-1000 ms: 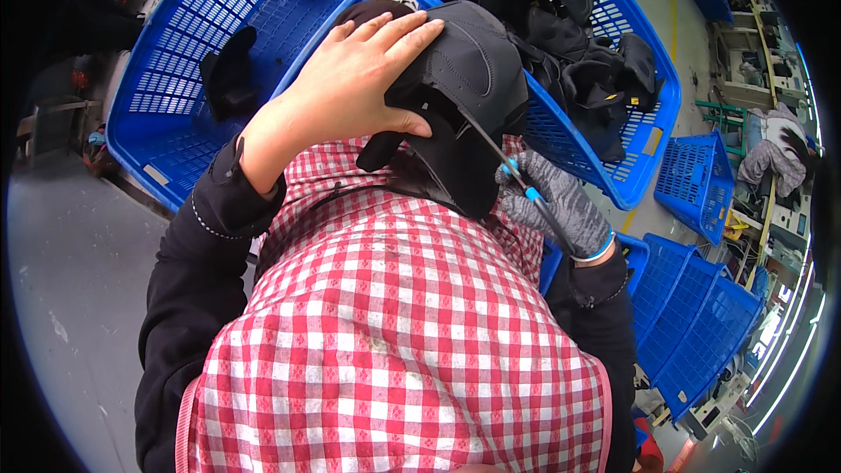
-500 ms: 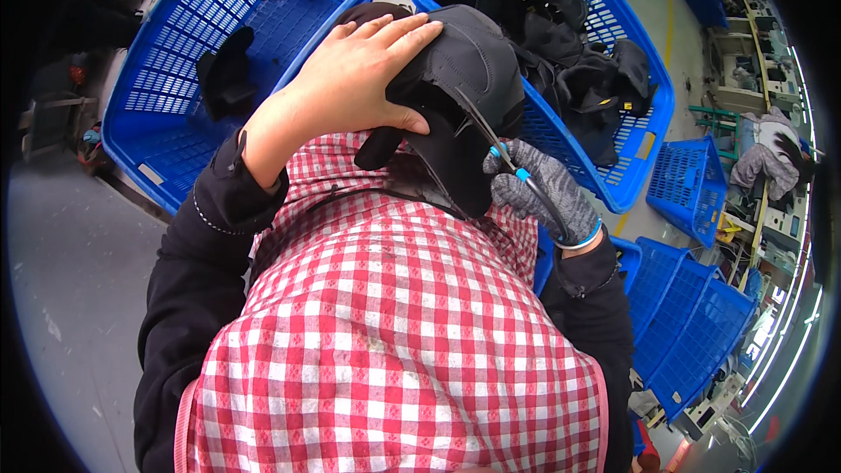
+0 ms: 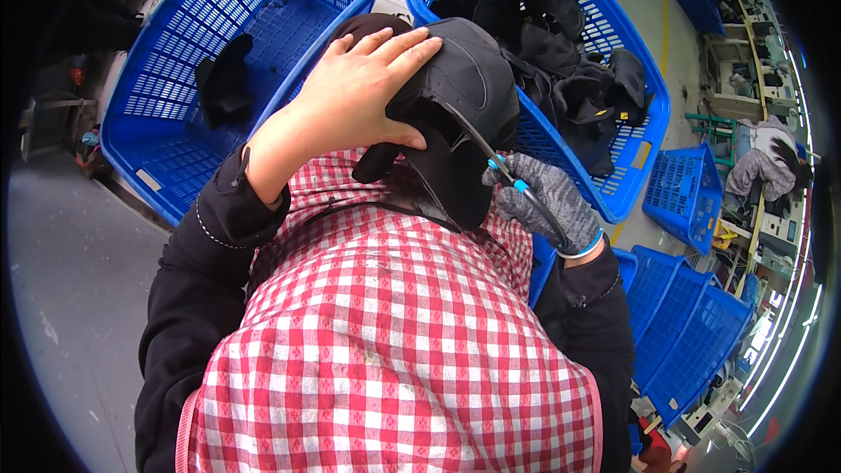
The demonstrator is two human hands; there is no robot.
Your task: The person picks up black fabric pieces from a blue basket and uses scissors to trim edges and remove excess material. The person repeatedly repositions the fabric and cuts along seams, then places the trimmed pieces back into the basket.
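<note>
A black cap [image 3: 473,70] with stitched panels rests against my lap, its opening turned toward me. My left hand [image 3: 361,81] is bare and grips the cap from the left, fingers laid over the crown and thumb at the opening's edge. From the cap a dark brim-like flap [image 3: 466,184] hangs down, and a smaller rounded piece [image 3: 375,163] sticks out under my left thumb. My right hand [image 3: 552,201], in a grey knit glove, is closed on dark-handled scissors [image 3: 533,196] with light blue bands. Their blades lie along the cap's edge; the tips are hard to make out.
A large blue basket [image 3: 263,114] at the far left holds a dark piece [image 3: 226,79]. Another blue basket [image 3: 644,177] beyond the cap is heaped with black items [image 3: 583,79]. More blue baskets [image 3: 688,324] stand at right, near a cluttered workbench [image 3: 771,175].
The cap has shifted slightly down toward me. My right hand and the scissors have dropped a little, and the blades look closer together. My left hand keeps its grip.
</note>
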